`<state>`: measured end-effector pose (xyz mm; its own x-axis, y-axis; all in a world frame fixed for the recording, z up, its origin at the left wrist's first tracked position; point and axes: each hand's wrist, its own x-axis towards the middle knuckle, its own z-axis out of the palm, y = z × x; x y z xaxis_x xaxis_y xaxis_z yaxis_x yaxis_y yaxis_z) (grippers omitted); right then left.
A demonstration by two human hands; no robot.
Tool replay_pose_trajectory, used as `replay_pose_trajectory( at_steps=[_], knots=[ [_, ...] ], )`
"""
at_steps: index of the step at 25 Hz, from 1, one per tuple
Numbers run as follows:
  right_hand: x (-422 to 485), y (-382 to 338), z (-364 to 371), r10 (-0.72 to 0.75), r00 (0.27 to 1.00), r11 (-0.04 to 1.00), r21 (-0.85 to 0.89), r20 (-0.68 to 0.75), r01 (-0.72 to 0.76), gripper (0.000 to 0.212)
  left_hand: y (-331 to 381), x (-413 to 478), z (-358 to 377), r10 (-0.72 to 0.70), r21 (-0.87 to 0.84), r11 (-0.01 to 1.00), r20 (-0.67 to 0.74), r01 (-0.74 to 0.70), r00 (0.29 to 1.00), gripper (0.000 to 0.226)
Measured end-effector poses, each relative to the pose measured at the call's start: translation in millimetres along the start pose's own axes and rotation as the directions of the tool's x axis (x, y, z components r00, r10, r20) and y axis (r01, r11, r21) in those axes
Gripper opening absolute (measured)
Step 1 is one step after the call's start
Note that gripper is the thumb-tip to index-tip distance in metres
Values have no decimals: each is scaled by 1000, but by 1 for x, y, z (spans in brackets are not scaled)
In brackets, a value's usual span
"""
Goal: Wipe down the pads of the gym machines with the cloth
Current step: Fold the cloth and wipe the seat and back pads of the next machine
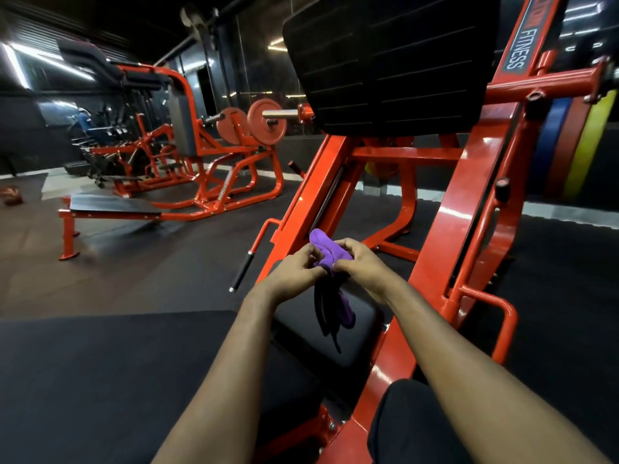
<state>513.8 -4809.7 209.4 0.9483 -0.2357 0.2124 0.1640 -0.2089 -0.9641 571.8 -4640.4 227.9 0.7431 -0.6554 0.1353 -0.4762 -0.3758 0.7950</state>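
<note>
Cloth, purple, is bunched up just above the small black pad of the red machine. I see the left hand pinching one side and the right hand the other, fingers curled round it; a tail hangs down over the pad.

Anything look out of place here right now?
Nothing looks damaged or spilled. One oddity: the purple cloth, gripped by left hand and right hand, is bunched, with dark strands dangling over the small black pad; what they are is unclear.
</note>
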Motion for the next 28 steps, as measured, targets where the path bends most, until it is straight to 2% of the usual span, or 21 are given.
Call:
replay_pose_trajectory(
  at_steps=[3,6,7,10,12,15,18,21,24,26,28],
  knots=[
    [-1,-3,1,-51,998,999,13,38,51,49,2,-7,-1,2,-25,1000,-22,-2,1000,40],
    [4,-3,-1,-100,995,995,11,31,99,58,6,-5,0,103,121,989,-148,-86,984,17],
    [7,0,-4,-117,993,993,-26,-1,117,60,4,0,-2,124,140,985,-175,-100,977,17],
    [17,11,-22,-159,969,969,-218,-190,116,52,-4,11,-15,152,209,972,-213,-107,965,34],
    [22,19,-39,-130,912,953,-302,-390,6,36,-13,16,-29,119,224,974,-321,-46,940,36],
    [20,35,-64,-42,777,958,-246,-628,-147,16,-34,23,-46,-8,146,984,-542,103,840,27],
    [20,48,-71,-59,726,969,-216,-685,-125,13,-42,26,-47,-76,57,987,-663,152,744,13],
    [17,53,-62,-118,671,982,-188,-732,-32,13,-31,22,-32,-46,10,997,-750,82,660,8],
    [13,41,-56,-213,560,977,-189,-801,100,20,-14,11,-20,57,10,995,-866,-98,496,8],
    [14,26,-57,-226,491,974,-185,-841,130,26,-6,8,-20,95,33,986,-913,-163,396,12],
    [20,18,-60,-222,485,975,-206,-846,87,32,-4,12,-22,94,35,987,-914,-154,394,13]
  ],
)
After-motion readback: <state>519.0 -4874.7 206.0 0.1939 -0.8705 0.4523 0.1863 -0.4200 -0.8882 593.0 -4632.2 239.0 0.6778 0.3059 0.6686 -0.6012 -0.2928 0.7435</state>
